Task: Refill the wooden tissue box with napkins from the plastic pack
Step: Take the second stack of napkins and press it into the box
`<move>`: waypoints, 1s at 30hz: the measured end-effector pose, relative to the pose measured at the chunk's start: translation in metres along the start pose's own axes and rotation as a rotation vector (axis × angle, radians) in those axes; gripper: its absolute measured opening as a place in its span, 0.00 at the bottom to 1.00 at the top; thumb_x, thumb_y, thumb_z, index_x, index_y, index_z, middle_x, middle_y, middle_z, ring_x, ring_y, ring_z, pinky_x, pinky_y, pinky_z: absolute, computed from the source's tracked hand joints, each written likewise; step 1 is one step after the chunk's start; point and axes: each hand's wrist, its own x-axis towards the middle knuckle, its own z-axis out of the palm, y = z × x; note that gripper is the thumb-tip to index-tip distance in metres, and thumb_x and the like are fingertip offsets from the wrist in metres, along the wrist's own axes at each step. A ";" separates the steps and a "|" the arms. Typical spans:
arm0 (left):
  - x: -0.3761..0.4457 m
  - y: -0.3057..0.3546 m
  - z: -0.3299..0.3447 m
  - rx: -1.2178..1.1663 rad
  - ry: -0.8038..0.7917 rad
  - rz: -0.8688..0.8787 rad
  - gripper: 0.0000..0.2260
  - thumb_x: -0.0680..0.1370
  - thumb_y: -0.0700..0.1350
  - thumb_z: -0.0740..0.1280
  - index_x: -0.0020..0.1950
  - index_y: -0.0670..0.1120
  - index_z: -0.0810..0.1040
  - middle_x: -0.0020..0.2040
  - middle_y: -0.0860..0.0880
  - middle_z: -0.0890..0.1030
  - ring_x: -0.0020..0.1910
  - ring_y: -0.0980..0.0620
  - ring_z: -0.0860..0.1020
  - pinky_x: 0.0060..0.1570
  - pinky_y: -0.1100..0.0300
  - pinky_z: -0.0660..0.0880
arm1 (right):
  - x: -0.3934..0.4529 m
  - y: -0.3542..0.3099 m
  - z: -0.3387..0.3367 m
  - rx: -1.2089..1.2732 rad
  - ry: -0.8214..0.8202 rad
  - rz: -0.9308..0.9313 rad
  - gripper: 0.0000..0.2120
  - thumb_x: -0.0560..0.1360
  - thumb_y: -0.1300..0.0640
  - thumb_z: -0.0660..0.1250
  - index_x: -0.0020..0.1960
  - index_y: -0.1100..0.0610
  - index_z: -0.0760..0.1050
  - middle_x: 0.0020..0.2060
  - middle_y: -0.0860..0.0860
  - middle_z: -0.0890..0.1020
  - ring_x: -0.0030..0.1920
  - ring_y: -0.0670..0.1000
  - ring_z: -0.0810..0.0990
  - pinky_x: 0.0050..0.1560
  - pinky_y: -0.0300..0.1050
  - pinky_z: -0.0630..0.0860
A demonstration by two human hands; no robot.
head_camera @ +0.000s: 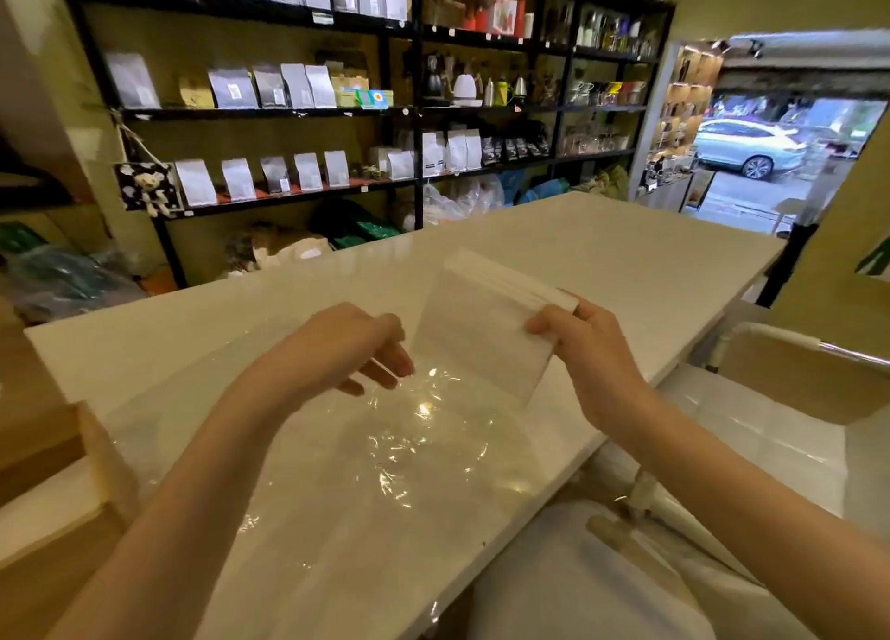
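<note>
Plastic pack [385,456] lies emptied on the table [626,254]; wooden box [103,451] at far left. Right hand [585,350] pinches the napkin stack [486,321] above it, left hand [356,350] loosely open, holding nothing. Step looks like transfer: next, carry stack left, align with the box opening.

One view only, from a wide-angle camera on the person's head. It looks forward and down over a white worktop [602,254], near enough that both forearms enter from the bottom edge and the hands sit mid-frame. The lens bends straight lines near the edges. Beyond the worktop it faces dark shelves [337,109]; a doorway [780,158] opens at right.
</note>
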 end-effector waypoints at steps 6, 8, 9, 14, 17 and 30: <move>-0.053 -0.013 -0.010 -0.380 -0.196 -0.047 0.13 0.74 0.48 0.62 0.54 0.44 0.80 0.48 0.47 0.86 0.45 0.51 0.84 0.44 0.55 0.81 | -0.001 -0.011 0.067 0.008 -0.290 -0.113 0.13 0.68 0.68 0.63 0.37 0.52 0.78 0.28 0.42 0.79 0.32 0.38 0.76 0.34 0.32 0.73; -0.061 -0.025 -0.028 -0.616 -0.143 -0.127 0.19 0.76 0.52 0.56 0.56 0.41 0.78 0.50 0.44 0.85 0.47 0.48 0.84 0.42 0.56 0.81 | -0.009 -0.017 0.087 0.031 -0.404 -0.200 0.13 0.65 0.66 0.65 0.39 0.49 0.79 0.31 0.41 0.81 0.35 0.39 0.77 0.35 0.31 0.73; -0.066 -0.031 -0.039 -0.740 -0.127 -0.157 0.23 0.77 0.54 0.52 0.57 0.40 0.77 0.51 0.42 0.84 0.48 0.47 0.84 0.42 0.56 0.81 | -0.012 -0.020 0.096 0.029 -0.467 -0.256 0.14 0.64 0.65 0.64 0.40 0.46 0.80 0.33 0.40 0.82 0.37 0.38 0.77 0.36 0.29 0.73; -0.101 -0.056 -0.080 -1.225 0.102 -0.082 0.26 0.75 0.60 0.51 0.58 0.43 0.76 0.52 0.38 0.83 0.49 0.40 0.83 0.47 0.49 0.80 | -0.029 -0.030 0.140 -0.105 -0.740 -0.640 0.17 0.68 0.60 0.65 0.53 0.47 0.78 0.44 0.34 0.81 0.49 0.38 0.78 0.48 0.33 0.73; -0.123 -0.065 -0.102 -1.203 0.285 -0.164 0.17 0.70 0.56 0.63 0.52 0.47 0.76 0.38 0.42 0.86 0.35 0.45 0.84 0.32 0.51 0.82 | -0.035 -0.025 0.167 -0.324 -0.811 -1.007 0.17 0.70 0.61 0.64 0.57 0.51 0.77 0.55 0.43 0.81 0.60 0.44 0.75 0.61 0.49 0.69; -0.175 -0.118 -0.146 -1.145 0.488 -0.291 0.13 0.66 0.43 0.65 0.49 0.41 0.75 0.31 0.43 0.85 0.26 0.49 0.83 0.18 0.63 0.75 | -0.031 -0.004 0.242 -0.218 -1.028 -0.003 0.10 0.76 0.59 0.62 0.56 0.54 0.76 0.33 0.46 0.84 0.28 0.46 0.76 0.28 0.38 0.72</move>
